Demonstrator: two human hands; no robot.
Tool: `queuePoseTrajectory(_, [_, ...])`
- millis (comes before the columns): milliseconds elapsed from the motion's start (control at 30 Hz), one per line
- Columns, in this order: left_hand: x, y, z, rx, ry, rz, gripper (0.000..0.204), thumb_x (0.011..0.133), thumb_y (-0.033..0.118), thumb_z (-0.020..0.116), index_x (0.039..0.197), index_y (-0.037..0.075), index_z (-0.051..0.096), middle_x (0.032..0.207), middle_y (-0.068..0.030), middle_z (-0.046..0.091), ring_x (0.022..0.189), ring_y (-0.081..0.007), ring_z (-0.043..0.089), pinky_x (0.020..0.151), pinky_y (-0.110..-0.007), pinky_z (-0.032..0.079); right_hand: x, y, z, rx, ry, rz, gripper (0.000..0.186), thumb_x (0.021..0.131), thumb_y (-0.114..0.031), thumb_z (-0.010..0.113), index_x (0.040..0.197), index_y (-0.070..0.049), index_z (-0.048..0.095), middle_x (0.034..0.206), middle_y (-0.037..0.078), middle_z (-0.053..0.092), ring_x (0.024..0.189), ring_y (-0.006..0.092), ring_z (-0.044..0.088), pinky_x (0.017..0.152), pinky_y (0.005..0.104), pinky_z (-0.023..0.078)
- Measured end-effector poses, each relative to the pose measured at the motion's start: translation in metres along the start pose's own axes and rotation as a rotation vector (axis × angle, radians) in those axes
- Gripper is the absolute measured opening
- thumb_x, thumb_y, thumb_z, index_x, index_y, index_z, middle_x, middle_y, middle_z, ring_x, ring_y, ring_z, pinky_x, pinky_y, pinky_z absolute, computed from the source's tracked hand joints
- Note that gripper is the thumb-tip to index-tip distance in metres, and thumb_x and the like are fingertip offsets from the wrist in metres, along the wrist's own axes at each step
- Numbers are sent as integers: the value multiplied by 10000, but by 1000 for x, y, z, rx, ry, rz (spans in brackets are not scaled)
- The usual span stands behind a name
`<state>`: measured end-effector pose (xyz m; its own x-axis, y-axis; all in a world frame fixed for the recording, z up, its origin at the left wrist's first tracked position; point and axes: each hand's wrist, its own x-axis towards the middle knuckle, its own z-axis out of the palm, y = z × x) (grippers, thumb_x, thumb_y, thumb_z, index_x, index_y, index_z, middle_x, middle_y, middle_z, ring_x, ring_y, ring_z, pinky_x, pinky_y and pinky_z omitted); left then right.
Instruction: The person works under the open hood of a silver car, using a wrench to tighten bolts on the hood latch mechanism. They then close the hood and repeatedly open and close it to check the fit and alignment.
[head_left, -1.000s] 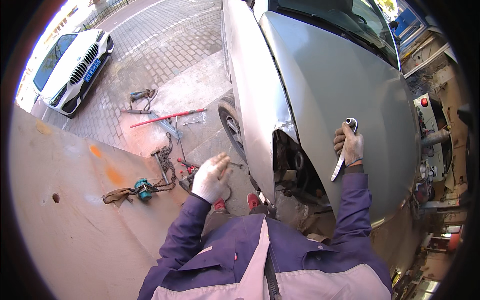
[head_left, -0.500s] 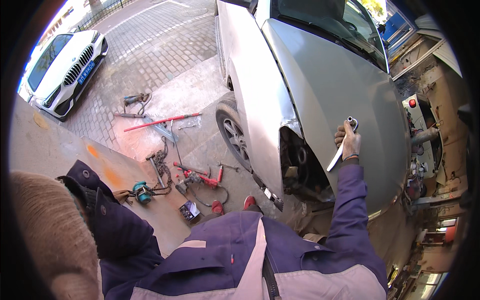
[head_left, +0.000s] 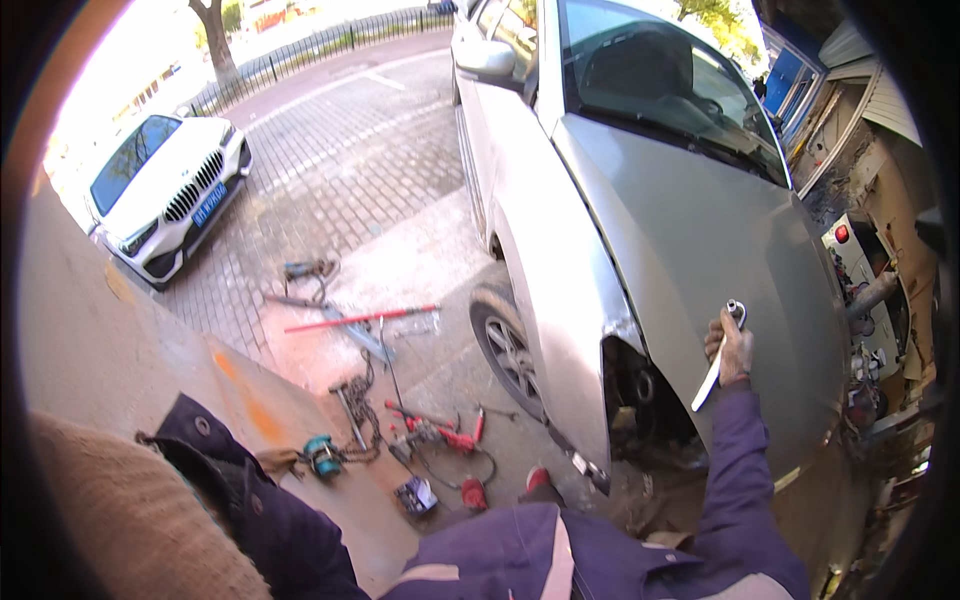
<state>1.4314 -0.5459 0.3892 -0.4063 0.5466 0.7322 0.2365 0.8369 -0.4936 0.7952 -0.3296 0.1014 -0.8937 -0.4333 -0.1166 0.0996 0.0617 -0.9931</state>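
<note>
Over the grey car's hood (head_left: 650, 210), my right hand (head_left: 736, 355), in a dirty work glove, is closed around a ratchet wrench (head_left: 708, 385). Its round metal head sticks out above the fingers, and the pale handle slants down toward the hood's front edge. Whether the wrench or hand touches the hood, I cannot tell. My left hand (head_left: 120, 510), in a tan knit glove, is raised very near the camera at the lower left, blurred and cut off by the rim. Its fingers do not show. Below the hood edge gapes the open headlight hole (head_left: 640, 410).
On the ground left of the front wheel (head_left: 507, 345) lie a red bar (head_left: 360, 319), a chain (head_left: 358, 405), a teal hoist (head_left: 322, 455), red tools (head_left: 450, 435) and a small box (head_left: 415, 494). A white car (head_left: 170, 195) stands at far left, beyond a low wall (head_left: 150, 340).
The view has tilted up, so the scene sits lower and farther right. My right hand still grips the wrench over the hood; my left stays raised near the camera.
</note>
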Motion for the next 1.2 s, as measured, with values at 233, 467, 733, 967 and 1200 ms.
queuePoseTrajectory(233, [0,-20,17,-16,-69,-101,527,1207,335,505,1559,-42,610,1523,-272,685,1437,-417,661,1256,-548,502,-4,-2,5,-15,6,37,408,1121,-365,696,815,-141,546,642,-78,483,478,9,426,418,209,295])
queuePoseTrajectory(467, [7,-17,39,-15,-13,-50,497,1200,325,535,1523,-35,648,1493,-268,711,1423,-417,679,1243,-552,519,0,2,3,65,4,-21,382,1107,-349,751,847,-98,628,675,-31,555,492,73,494,435,259,365])
queuePoseTrajectory(733, [8,-10,61,-5,41,-9,464,1193,314,568,1483,-27,691,1457,-263,741,1406,-416,699,1228,-556,539,7,8,-5,140,-88,-43,252,1112,-281,764,990,-83,666,828,-13,642,596,66,566,472,228,409])
queuePoseTrajectory(967, [-18,-14,112,44,357,-460,436,1186,304,598,1447,-21,729,1427,-258,768,1392,-415,717,1216,-560,557,-8,-3,7,117,-22,-47,272,1090,-273,791,982,-47,687,824,1,648,620,75,590,477,237,419])
queuePoseTrajectory(1200, [-77,43,259,-137,-118,-1053,347,918,-6,786,1265,5,800,1361,-198,794,1315,-396,731,1122,-504,588,-20,-14,17,113,36,-2,302,1081,-277,789,967,-25,668,849,20,638,624,60,562,489,220,401])
